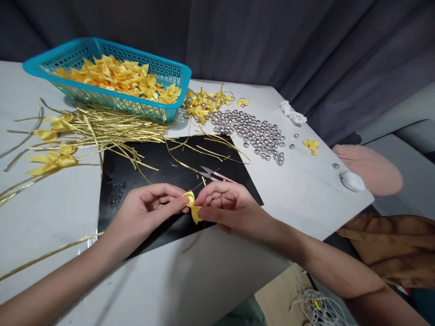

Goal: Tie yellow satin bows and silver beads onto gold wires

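Between my two hands, above the black mat (pixel 136 240), is a small yellow ribbon bow (pixel 193 206). My left hand (pixel 154 203) pinches its left loop between thumb and fingers. On the other side, my right hand (pixel 231 206) has its thumb and fingertips closed on the bow's right part. A thin gold tie hangs below the bow, and its upper end is hidden by my fingers. Just beyond my right hand lie thread snips (pixel 217 174) with a pink handle, partly covered by that hand. Gold tie strips (pixel 115 127) spread over the mat's far edge.
A blue basket (pixel 112 97) full of yellow bows stands at the back left. Silver beads (pixel 254 131) lie in a pile right of centre, beside finished-looking yellow bows (pixel 204 102). More bows (pixel 56 158) rest at left. A white computer mouse (pixel 352 181) sits near the right edge.
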Demonstrator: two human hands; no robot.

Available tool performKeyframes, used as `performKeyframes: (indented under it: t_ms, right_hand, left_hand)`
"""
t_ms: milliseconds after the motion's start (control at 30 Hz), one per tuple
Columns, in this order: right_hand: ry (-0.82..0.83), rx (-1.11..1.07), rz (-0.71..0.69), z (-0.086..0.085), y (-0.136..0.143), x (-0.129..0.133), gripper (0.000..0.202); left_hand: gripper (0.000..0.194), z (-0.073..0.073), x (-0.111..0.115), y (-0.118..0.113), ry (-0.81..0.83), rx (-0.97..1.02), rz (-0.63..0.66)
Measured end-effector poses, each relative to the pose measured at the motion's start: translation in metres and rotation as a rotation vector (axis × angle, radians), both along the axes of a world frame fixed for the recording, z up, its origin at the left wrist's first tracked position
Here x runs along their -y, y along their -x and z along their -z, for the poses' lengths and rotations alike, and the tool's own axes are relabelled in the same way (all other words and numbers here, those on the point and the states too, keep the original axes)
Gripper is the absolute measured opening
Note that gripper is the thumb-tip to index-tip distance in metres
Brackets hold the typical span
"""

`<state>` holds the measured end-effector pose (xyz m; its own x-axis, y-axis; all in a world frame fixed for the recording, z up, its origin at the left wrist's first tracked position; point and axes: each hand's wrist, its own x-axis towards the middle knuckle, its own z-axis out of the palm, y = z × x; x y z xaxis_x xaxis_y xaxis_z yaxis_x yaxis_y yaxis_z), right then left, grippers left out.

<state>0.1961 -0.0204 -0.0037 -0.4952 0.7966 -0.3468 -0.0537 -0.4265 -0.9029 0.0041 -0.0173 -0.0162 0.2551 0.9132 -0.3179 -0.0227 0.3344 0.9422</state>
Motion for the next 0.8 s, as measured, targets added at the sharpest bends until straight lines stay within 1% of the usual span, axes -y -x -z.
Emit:
performKeyframes:
  t_ms: [167, 400, 533, 600, 700, 800]
  right_hand:
    - [0.013, -0.011, 0.013, 0.000, -0.003, -0.001, 0.028]
    - [0.032, 0.012, 0.016, -0.005, -0.004, -0.004, 0.029]
    - [0.022, 0.025, 0.013, -0.005, -0.007, -0.007, 0.032]
    - [0.020, 0.097, 0.040, -0.005, -0.007, -0.007, 0.033]
    - [-0.012, 0.264, 0.070, -0.005, -0.002, -0.007, 0.030]
    - [-0.121, 0.308, 0.067, -0.002, 0.006, -0.006, 0.030]
  left_hand:
    - [0.018, 0.001, 0.002, 0.003, -0.011, -0.051, -0.005]
    - [0.022, 0.000, 0.002, 0.000, -0.009, -0.056, -0.029]
    - [0.019, -0.004, 0.000, -0.001, -0.027, -0.070, 0.018]
    - [0.017, -0.006, -0.001, -0.001, -0.022, -0.032, 0.044]
    - [0.015, -0.008, 0.000, -0.002, -0.017, 0.013, 0.071]
    - [0.017, -0.010, 0.001, -0.004, -0.037, -0.022, 0.101]
